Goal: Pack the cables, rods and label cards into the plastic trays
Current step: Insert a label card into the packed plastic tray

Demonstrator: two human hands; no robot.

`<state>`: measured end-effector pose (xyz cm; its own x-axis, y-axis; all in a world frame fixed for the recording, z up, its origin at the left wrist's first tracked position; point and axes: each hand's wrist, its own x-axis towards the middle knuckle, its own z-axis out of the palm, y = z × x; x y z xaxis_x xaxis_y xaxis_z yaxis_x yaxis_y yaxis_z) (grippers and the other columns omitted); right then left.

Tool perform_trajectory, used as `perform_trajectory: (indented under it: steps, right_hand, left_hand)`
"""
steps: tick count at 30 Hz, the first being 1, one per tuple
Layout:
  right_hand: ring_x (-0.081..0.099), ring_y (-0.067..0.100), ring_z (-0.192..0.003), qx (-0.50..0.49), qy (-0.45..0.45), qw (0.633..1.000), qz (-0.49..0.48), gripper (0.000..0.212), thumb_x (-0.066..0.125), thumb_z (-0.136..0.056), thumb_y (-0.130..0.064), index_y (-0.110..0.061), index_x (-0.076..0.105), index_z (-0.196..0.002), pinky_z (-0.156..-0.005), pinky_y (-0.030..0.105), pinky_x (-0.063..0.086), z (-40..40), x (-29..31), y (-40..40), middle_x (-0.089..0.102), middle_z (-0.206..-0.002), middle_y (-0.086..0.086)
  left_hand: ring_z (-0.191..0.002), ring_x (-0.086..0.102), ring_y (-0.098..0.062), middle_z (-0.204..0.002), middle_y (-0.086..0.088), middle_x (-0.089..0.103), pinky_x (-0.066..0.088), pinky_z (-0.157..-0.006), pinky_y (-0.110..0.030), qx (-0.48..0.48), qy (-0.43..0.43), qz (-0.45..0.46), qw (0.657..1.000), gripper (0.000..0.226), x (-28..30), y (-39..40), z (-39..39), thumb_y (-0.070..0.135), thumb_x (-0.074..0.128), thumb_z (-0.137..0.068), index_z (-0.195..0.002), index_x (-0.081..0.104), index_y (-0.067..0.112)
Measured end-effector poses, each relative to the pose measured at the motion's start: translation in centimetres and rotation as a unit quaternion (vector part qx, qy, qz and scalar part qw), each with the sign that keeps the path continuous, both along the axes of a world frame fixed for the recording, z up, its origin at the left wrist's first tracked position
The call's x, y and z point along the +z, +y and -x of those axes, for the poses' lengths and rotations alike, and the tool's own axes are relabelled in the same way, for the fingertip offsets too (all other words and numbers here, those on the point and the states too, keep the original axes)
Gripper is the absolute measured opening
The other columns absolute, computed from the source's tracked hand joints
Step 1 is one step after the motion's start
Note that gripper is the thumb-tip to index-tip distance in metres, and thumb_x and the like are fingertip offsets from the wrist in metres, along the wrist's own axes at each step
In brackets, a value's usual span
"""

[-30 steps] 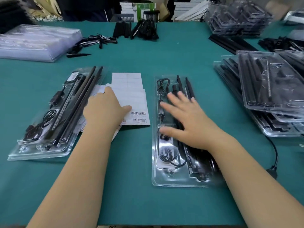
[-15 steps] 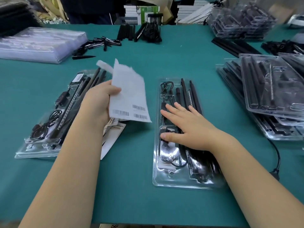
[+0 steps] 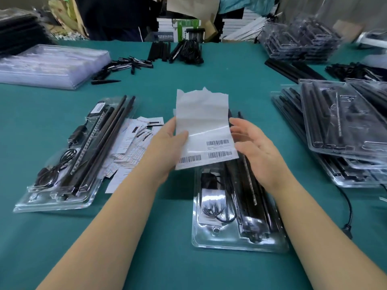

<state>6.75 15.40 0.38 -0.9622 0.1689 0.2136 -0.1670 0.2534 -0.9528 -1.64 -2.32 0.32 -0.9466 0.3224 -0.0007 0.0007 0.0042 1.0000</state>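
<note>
**A:** so how far along is this? Looks like the left hand (image 3: pixel 167 141) is pinching a white paper sheet with barcode stickers (image 3: pixel 204 130), thumb on the front, and holding it up over the clear plastic tray in the middle of the green table (image 3: pixel 240 241).

**B:** yeah, the right hand (image 3: pixel 254 147) is just beside the sheet's right edge, fingers loosely spread, not gripping anything. That middle tray already holds long black rods (image 3: pixel 247 185) and a coiled black cable (image 3: pixel 213 208). I'd guess it's only waiting on its label.

**A:** the tray on the left (image 3: pixel 56 195) is loaded with rods and cables too, with a loose pile of printed label cards (image 3: pixel 134 147) lying beside it, partly tucked under.

**B:** and a stack of filled trays (image 3: pixel 339 130) sits on the right, so plenty done. Loose black parts are still out at the far end, so more to go.
</note>
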Motion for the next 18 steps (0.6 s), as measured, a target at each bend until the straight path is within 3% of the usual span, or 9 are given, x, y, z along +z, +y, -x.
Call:
perform_trajectory:
  steps: [3,5,7,10,14,18]
  right_hand:
    - [0.028,-0.001,-0.123,-0.032,0.03,0.969,-0.245,0.031,0.068,-0.084,-0.032,-0.044,0.058,-0.111,-0.095,-0.006,0.011,-0.3,-0.5,-0.3,0.037,-0.13,-0.017]
    - [0.025,0.003,-0.123,-0.013,0.018,0.952,-0.306,0.027,0.068,-0.085,-0.032,-0.038,0.065,-0.111,-0.092,-0.007,0.006,-0.2,-0.7,-0.6,0.039,-0.126,-0.019]
    - [0.028,0.008,-0.123,-0.02,0.015,0.947,-0.319,0.027,0.068,-0.085,-0.032,-0.033,0.068,-0.112,-0.091,-0.007,0.008,-0.2,-0.8,-0.7,0.045,-0.121,-0.02]
    - [0.033,0.011,-0.119,-0.047,0.04,0.943,-0.326,0.021,0.068,-0.085,-0.031,-0.032,0.072,-0.105,-0.096,0.001,0.016,-0.1,-0.9,-0.8,0.05,-0.116,-0.02]
    - [0.031,0.013,-0.122,-0.053,0.07,0.935,-0.343,0.018,0.068,-0.085,-0.032,-0.032,0.074,-0.102,-0.111,0.036,0.023,-0.2,-0.9,-0.7,0.049,-0.123,-0.019]
    - [0.028,0.01,-0.129,-0.033,0.085,0.938,-0.334,0.022,0.069,-0.084,-0.034,-0.033,0.072,-0.106,-0.114,0.037,0.015,-0.3,-0.8,-1.0,0.045,-0.13,-0.022]
  left_hand:
    - [-0.088,0.071,-0.02,-0.104,0.002,0.073,0.056,-0.07,-0.033,-0.048,-0.034,0.003,0.998,0.028,-0.4,0.0,0.0,0.011,0.052,-0.094,-0.111,0.062,0.031]
    - [-0.084,0.072,-0.022,-0.101,-0.007,0.073,0.056,-0.063,-0.03,-0.096,-0.106,-0.023,0.989,0.027,-0.3,-0.3,-0.1,0.015,0.064,-0.087,-0.113,0.064,0.017]
    - [-0.08,0.072,-0.024,-0.097,-0.013,0.073,0.055,-0.06,-0.028,-0.158,-0.193,-0.046,0.967,0.035,0.1,-0.7,-0.4,0.02,0.071,-0.075,-0.107,0.069,0.007]
    - [-0.087,0.072,-0.026,-0.101,-0.015,0.073,0.057,-0.065,-0.03,-0.23,-0.206,-0.043,0.95,0.025,0.1,-1.0,-0.5,0.012,0.069,-0.073,-0.097,0.075,0.007]
    - [-0.086,0.072,-0.027,-0.099,-0.014,0.073,0.057,-0.065,-0.032,-0.197,-0.205,-0.045,0.958,0.028,0.0,-0.9,-0.3,-0.004,0.056,-0.086,-0.111,0.063,0.004]
    - [-0.076,0.072,-0.025,-0.087,-0.012,0.074,0.057,-0.058,-0.032,-0.166,-0.227,-0.048,0.958,0.018,0.2,-0.9,-0.3,0.001,0.053,-0.09,-0.103,0.064,0.005]
